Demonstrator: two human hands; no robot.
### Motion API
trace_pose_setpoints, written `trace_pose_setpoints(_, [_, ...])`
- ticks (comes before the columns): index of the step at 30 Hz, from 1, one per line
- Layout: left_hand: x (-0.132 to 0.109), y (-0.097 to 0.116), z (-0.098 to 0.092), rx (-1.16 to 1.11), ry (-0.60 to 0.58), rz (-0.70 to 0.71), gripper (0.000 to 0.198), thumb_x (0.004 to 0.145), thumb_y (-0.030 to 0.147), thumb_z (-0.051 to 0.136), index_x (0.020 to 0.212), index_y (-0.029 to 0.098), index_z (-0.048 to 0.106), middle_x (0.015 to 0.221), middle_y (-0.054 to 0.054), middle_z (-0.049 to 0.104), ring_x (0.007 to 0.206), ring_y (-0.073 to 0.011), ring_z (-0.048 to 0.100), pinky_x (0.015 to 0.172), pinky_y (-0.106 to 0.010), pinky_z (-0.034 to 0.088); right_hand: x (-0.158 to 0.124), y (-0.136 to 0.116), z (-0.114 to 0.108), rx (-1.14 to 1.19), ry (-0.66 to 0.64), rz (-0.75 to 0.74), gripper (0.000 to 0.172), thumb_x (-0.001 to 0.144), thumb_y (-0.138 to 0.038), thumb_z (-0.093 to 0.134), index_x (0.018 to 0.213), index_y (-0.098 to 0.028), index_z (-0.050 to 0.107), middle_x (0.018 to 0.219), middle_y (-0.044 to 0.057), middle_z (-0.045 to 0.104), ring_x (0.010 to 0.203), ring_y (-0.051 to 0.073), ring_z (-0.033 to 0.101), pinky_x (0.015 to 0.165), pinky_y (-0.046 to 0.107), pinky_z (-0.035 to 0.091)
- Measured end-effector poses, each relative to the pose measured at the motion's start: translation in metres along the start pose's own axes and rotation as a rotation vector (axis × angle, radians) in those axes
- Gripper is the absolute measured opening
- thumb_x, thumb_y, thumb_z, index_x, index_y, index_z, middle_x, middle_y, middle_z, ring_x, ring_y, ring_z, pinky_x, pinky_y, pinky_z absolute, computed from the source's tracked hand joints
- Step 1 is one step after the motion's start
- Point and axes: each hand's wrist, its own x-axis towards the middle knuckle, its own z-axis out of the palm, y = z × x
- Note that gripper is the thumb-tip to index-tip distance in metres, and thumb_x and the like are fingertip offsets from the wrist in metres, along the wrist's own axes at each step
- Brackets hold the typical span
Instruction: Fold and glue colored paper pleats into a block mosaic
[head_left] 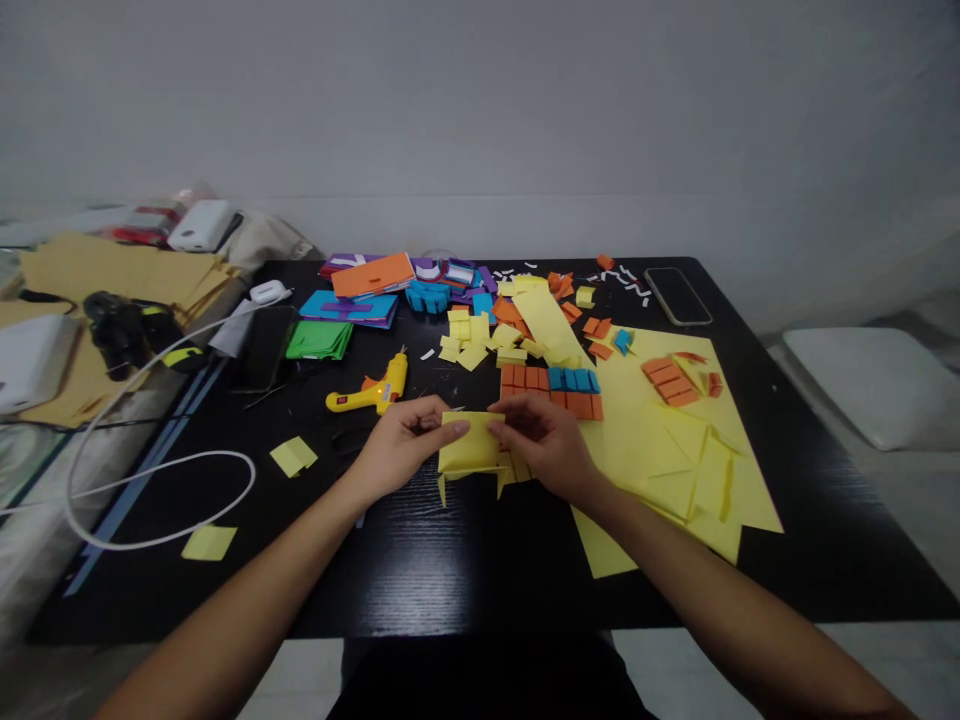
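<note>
Folded yellow paper [471,447], two flaps hanging from its lower edge, is held up over the black table [420,590], left of large yellow sheets [622,440]. Left hand [405,445] and right hand [551,445] each pinch an upper side, thumb and fingers closed on it. Yellow glue gun [386,388] lies beyond the left hand, small yellow square [208,543] well off to the left.

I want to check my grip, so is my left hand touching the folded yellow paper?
Touching: the head view shows the left hand's thumb lying over the folded yellow paper, near its upper left corner.
</note>
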Motion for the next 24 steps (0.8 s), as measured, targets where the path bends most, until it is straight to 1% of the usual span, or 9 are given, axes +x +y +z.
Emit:
trace_pose_setpoints(4, [0.0,-0.003,0.002,0.016,0.018,0.02,0.034,0.086,0.044,0.08,0.071,0.017,0.065,0.061,0.004,0.059,0.055,-0.0084,0.049,0.053,-0.02,0.04,0.002,0.001,-0.001,0.074,-0.042,0.102,0.03,0.076,-0.043,0.09,0.096,-0.024,0.077,0.088,0.002,0.081,0.08,0.019,0.078,0.077,0.035,0.065])
trace_pose_setpoints(7, [-0.001,-0.003,0.004,0.008,0.02,0.003,0.029,0.086,0.045,0.08,0.081,0.018,0.072,0.065,0.003,0.063,0.057,-0.01,0.053,0.056,-0.021,0.042,0.003,0.001,-0.002,0.075,-0.042,0.149,0.031,0.072,-0.042,0.093,0.091,-0.024,0.076,0.083,0.001,0.081,0.075,0.018,0.077,0.073,0.034,0.065])
trace_pose_setpoints(8, [-0.001,-0.003,0.004,0.011,0.024,0.003,0.028,0.086,0.046,0.08,0.083,0.018,0.073,0.065,0.003,0.064,0.058,-0.0105,0.054,0.056,-0.022,0.043,0.003,0.001,-0.003,0.067,-0.037,0.152,0.031,0.071,-0.042,0.094,0.09,-0.024,0.076,0.082,0.001,0.081,0.073,0.018,0.077,0.072,0.033,0.065])
trace_pose_setpoints(10, [-0.001,-0.003,0.004,0.034,0.036,0.006,0.03,0.085,0.047,0.081,0.081,0.018,0.074,0.064,0.003,0.062,0.058,-0.0106,0.052,0.055,-0.022,0.042,0.003,0.0,-0.003,0.056,-0.033,0.148,0.031,0.072,-0.042,0.094,0.091,-0.024,0.077,0.081,0.001,0.081,0.073,0.018,0.077,0.072,0.034,0.064])
trace_pose_setpoints(14, [-0.001,-0.003,0.003,0.091,0.061,0.007,0.035,0.083,0.049,0.082,0.075,0.017,0.073,0.059,0.004,0.055,0.055,-0.0093,0.045,0.052,-0.021,0.034,0.002,0.001,-0.001,0.051,-0.048,0.126,0.029,0.077,-0.043,0.09,0.09,-0.023,0.075,0.082,0.001,0.079,0.073,0.017,0.075,0.071,0.033,0.063])
trace_pose_setpoints(16, [-0.001,-0.004,0.004,0.105,0.073,0.008,0.036,0.084,0.051,0.081,0.075,0.017,0.073,0.057,0.004,0.053,0.054,-0.0091,0.043,0.051,-0.021,0.032,0.001,0.001,0.0,0.047,-0.06,0.107,0.029,0.079,-0.043,0.088,0.092,-0.023,0.072,0.077,-0.001,0.075,0.068,0.015,0.072,0.065,0.03,0.059])
trace_pose_setpoints(19, [-0.001,-0.005,0.005,0.1,0.104,0.003,0.04,0.084,0.055,0.08,0.076,0.017,0.073,0.058,0.004,0.055,0.054,-0.0095,0.045,0.051,-0.021,0.034,-0.001,-0.002,0.002,0.063,-0.053,0.088,0.037,0.082,-0.043,0.087,0.105,-0.026,0.064,0.068,-0.007,0.065,0.058,0.013,0.063,0.054,0.025,0.05])
trace_pose_setpoints(21, [-0.001,-0.004,0.004,0.078,0.135,-0.004,0.042,0.083,0.057,0.081,0.077,0.016,0.073,0.061,0.003,0.058,0.056,-0.0099,0.048,0.053,-0.022,0.037,-0.002,-0.007,0.001,0.114,-0.064,0.079,0.041,0.087,-0.047,0.083,0.112,-0.028,0.057,0.073,-0.006,0.066,0.06,0.013,0.063,0.054,0.024,0.05])
trace_pose_setpoints(24, [-0.001,-0.003,0.003,0.028,0.195,-0.018,0.044,0.083,0.059,0.08,0.077,0.017,0.071,0.061,0.003,0.06,0.055,-0.0099,0.05,0.053,-0.021,0.039,-0.005,-0.013,-0.001,0.188,-0.147,0.046,0.036,0.096,-0.054,0.074,0.116,-0.03,0.056,0.092,-0.001,0.072,0.077,0.015,0.07,0.068,0.029,0.059])
